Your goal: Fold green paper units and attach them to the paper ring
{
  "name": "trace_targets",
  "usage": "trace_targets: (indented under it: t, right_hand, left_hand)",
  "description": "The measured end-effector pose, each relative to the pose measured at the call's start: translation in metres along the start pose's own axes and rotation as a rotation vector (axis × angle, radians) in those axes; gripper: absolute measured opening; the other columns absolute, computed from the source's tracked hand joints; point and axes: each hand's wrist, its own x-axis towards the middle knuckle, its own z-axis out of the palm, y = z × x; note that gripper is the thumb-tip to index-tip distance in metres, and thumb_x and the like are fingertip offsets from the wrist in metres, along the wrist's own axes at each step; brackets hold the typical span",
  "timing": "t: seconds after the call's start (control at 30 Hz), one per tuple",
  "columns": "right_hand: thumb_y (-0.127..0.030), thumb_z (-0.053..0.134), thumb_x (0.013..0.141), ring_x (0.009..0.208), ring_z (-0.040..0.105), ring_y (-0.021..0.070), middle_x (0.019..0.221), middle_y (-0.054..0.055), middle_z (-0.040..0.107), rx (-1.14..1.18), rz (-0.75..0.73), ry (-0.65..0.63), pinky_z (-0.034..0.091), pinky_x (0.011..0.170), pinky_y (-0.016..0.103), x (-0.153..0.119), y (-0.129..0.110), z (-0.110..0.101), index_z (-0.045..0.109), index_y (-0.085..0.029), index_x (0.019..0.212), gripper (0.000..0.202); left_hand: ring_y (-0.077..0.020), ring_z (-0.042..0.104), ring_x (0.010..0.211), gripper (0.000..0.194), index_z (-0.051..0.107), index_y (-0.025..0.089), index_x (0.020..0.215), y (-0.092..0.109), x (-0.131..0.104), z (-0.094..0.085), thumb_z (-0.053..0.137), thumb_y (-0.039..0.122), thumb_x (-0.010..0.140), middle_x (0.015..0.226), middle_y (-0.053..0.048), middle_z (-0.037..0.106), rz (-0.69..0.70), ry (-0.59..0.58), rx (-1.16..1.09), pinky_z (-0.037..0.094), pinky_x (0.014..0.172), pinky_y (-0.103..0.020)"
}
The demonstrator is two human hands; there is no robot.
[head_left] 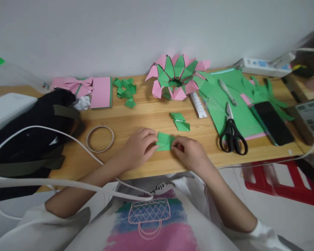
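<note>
Near the table's front edge lies a folded piece of green paper (164,142) with crease lines showing. My left hand (141,148) grips its left end between thumb and fingers. At the right end my right hand (189,151) pinches the same paper, its fingers curled. Just beyond, a second folded green paper piece (180,121) rests on the wood. Toward the wall stands a ring-shaped pink and green paper flower (169,66), made of many folded pieces. Several small green folded pieces (125,90) lie in a heap to its left.
On the right are black-handled scissors (232,136), green paper sheets (214,108), a utility knife (227,91), a phone (272,122) and a power strip (264,67). A white tube (198,105) lies by the flower. Leftward are a tape ring (100,138), pink paper (101,92), a black bag (34,118) and white cables (75,139).
</note>
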Motion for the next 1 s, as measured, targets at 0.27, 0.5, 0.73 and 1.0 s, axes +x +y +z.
trace_targets:
  t: [0.27, 0.5, 0.73, 1.0]
  right_hand:
    - [-0.023, 0.064, 0.078, 0.094, 0.063, 0.0276, 0.101, 0.013, 0.066, 0.000, 0.074, 0.088, 0.049, 0.079, 0.038, -0.011, -0.004, 0.001, 0.064, -0.017, 0.109, 0.031]
    - [-0.020, 0.077, 0.063, 0.077, 0.059, 0.0229, 0.087, 0.005, 0.060, 0.041, 0.131, 0.054, 0.049, 0.072, 0.037, -0.006, -0.004, 0.001, 0.064, -0.021, 0.089, 0.029]
    - [-0.006, 0.070, 0.063, 0.060, 0.053, 0.0120, 0.074, -0.003, 0.058, 0.217, -0.011, 0.054, 0.044, 0.058, 0.025, -0.009, -0.009, 0.001, 0.059, -0.021, 0.077, 0.024]
    - [-0.030, 0.060, 0.090, 0.088, 0.060, 0.0204, 0.097, 0.007, 0.063, 0.259, -0.132, 0.487, 0.050, 0.076, 0.036, -0.037, -0.026, -0.005, 0.056, -0.022, 0.102, 0.016]
  left_hand:
    - [-0.0290, 0.058, 0.101, 0.040, 0.066, 0.018, 0.106, 0.002, 0.020, 0.005, 0.079, 0.032, 0.071, 0.103, -0.009, 0.061, -0.109, -0.092, -0.041, 0.048, 0.091, -0.045]
    - [-0.0266, 0.056, 0.107, 0.048, 0.059, 0.015, 0.121, 0.011, 0.012, 0.012, 0.072, 0.019, 0.075, 0.110, -0.010, 0.057, -0.183, -0.087, -0.130, 0.046, 0.096, -0.042]
    - [-0.0229, 0.054, 0.089, 0.013, 0.066, 0.018, 0.072, 0.018, 0.012, 0.010, 0.074, 0.020, 0.063, 0.084, -0.002, 0.055, -0.226, -0.111, -0.300, 0.044, 0.089, -0.038]
    - [-0.0152, 0.059, 0.070, 0.023, 0.056, 0.017, 0.081, 0.026, 0.006, 0.012, 0.067, 0.032, 0.067, 0.075, 0.001, 0.061, -0.460, 0.147, -0.840, 0.048, 0.067, -0.028]
